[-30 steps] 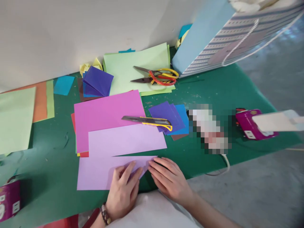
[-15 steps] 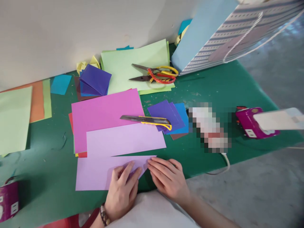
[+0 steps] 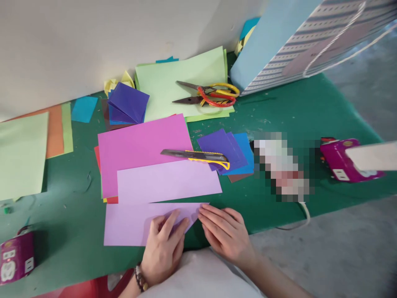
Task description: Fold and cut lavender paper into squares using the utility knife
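A lilac paper strip (image 3: 130, 223) lies at the near edge of the green mat (image 3: 279, 116), its right end folded into a diagonal. My left hand (image 3: 164, 246) lies flat on that fold, fingers stretched out. My right hand (image 3: 225, 234) rests beside it with fingers extended, fingertips touching the strip's pointed right tip. A second lilac strip (image 3: 167, 182) lies just beyond, overlapping a magenta sheet (image 3: 139, 145). A yellow-trimmed utility knife (image 3: 195, 156) rests across the sheets.
Scissors (image 3: 207, 93) with red and yellow handles sit on light green paper (image 3: 173, 78). Purple and blue squares (image 3: 229, 151) lie right of the knife, more purple squares (image 3: 127, 103) at the back. A paper bag (image 3: 279, 41) leans at the right. Purple power strips (image 3: 341, 161) (image 3: 15, 260) flank the mat.
The hands and the fold stay as they were; only the camera view has shifted slightly.
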`<action>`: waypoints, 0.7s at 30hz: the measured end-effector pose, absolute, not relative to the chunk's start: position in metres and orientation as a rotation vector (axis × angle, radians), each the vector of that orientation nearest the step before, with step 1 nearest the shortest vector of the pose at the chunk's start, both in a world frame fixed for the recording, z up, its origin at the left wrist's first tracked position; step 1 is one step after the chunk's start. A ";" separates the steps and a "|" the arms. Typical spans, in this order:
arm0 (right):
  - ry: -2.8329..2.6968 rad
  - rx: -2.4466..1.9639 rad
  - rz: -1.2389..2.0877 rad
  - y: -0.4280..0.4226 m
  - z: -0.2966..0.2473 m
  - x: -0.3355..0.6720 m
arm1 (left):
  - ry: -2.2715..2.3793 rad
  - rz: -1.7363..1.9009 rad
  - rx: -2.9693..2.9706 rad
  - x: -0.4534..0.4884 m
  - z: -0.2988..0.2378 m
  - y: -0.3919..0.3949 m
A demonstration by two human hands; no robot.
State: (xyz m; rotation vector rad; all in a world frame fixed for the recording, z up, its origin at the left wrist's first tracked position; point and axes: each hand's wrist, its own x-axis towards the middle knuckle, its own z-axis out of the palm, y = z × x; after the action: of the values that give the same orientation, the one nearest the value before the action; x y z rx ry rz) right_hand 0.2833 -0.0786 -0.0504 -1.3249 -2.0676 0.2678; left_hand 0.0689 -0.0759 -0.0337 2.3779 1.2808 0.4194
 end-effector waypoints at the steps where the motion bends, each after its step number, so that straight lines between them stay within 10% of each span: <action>1: -2.042 -1.346 0.274 -0.079 -0.051 0.283 | 1.283 0.421 2.377 0.069 -0.034 -0.076; 21: -1.850 -1.379 0.369 -0.073 -0.044 0.284 | 1.317 0.431 2.386 0.071 -0.030 -0.072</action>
State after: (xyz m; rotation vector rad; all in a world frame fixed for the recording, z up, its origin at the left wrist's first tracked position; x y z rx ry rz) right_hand 0.2839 -0.0731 -0.0442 -1.3793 -1.8497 0.3689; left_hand 0.0711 -0.0718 -0.0305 2.3859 1.3167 0.4305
